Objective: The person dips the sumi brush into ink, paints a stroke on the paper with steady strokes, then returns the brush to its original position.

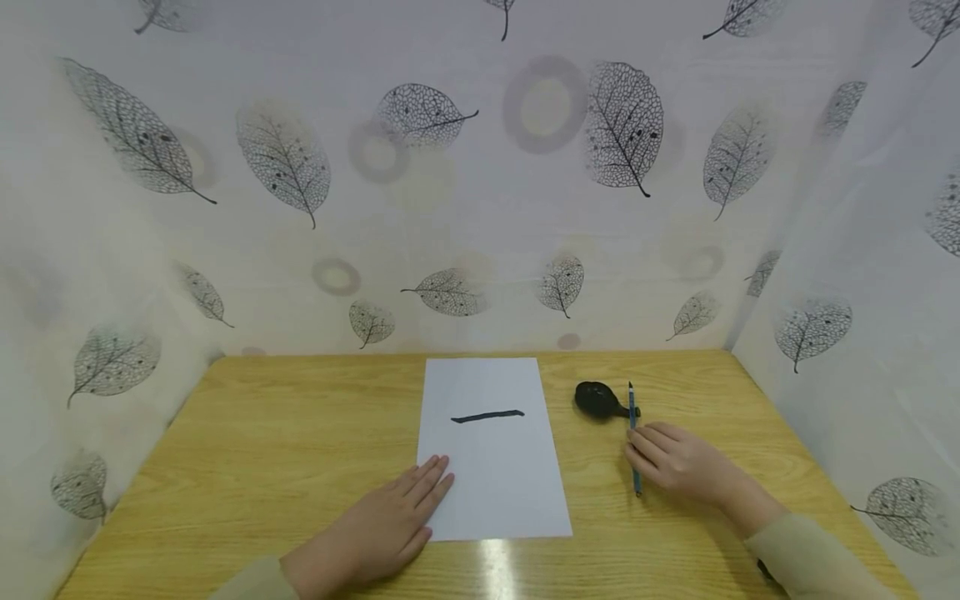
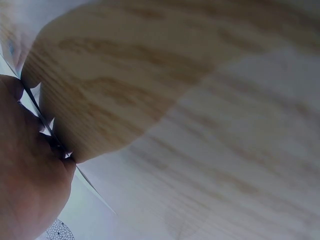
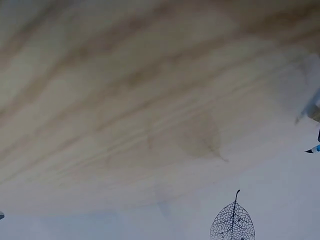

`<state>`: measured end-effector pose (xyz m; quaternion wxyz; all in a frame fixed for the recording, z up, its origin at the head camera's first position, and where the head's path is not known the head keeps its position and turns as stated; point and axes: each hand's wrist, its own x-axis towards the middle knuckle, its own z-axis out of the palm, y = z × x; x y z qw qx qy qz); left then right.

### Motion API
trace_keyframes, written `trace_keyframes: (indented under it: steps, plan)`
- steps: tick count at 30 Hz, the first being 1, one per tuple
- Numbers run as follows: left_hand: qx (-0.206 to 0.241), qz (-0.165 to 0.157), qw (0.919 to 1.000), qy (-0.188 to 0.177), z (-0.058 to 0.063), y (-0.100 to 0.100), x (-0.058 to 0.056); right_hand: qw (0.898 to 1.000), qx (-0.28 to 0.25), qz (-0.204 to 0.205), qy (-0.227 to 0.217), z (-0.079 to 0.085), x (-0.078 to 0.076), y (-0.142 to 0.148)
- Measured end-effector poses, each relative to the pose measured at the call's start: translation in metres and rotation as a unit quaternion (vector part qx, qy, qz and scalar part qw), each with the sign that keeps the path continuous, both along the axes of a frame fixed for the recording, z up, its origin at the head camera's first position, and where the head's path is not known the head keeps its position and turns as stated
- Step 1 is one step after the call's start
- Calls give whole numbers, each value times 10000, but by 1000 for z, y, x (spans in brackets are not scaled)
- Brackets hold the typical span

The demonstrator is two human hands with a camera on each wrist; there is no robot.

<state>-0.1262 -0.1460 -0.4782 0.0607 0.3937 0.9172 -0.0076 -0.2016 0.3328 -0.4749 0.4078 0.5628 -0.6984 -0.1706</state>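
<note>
In the head view a white sheet of paper (image 1: 495,483) lies on the table, with one thick black brush stroke (image 1: 487,416) across its upper half. My left hand (image 1: 393,517) rests on the sheet's lower left edge, fingers straight; the left wrist view shows the same hand from the side. To the right of the paper, my right hand (image 1: 682,462) pinches a slim blue brush pen (image 1: 637,483) at its middle. The pen points away from me, its dark tip overlapping the handle end of a black spoon-shaped dish (image 1: 597,400). In the right wrist view, only the pen's tip (image 3: 311,150) shows at the edge.
The wood-grain table (image 1: 315,433) carries the paper and the dish. A pale curtain (image 1: 480,208) printed with leaves encloses the back and both sides of the table. A small dark object (image 1: 764,570) shows by the right sleeve.
</note>
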Motion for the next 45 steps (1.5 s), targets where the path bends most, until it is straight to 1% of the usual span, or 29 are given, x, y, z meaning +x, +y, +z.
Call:
trace_keyframes:
  steps: [4,11,19,26,34,37,45]
  plan:
    - [-16,39,10000,-85,1,0,0,10000,63,-5,-18,-1,-2,0]
    - [-29,-16,10000,21,1,1,0,9998,173,93,-33,-5,-5,2]
    - [-2,8,10000,-27,0,0,0,9988,468,113,16,-8,-4,1]
    - [-37,-35,10000,70,-1,0,-1,9989,439,142,0,-10,-1,2]
    - [-10,15,10000,-13,-1,0,0,9990,421,136,47,-10,-2,5]
    - [-5,13,10000,1,0,0,0,9989,444,94,102,-9,-2,5]
    - [-5,19,10000,-14,0,0,0,9983,563,-124,20,-8,-1,8]
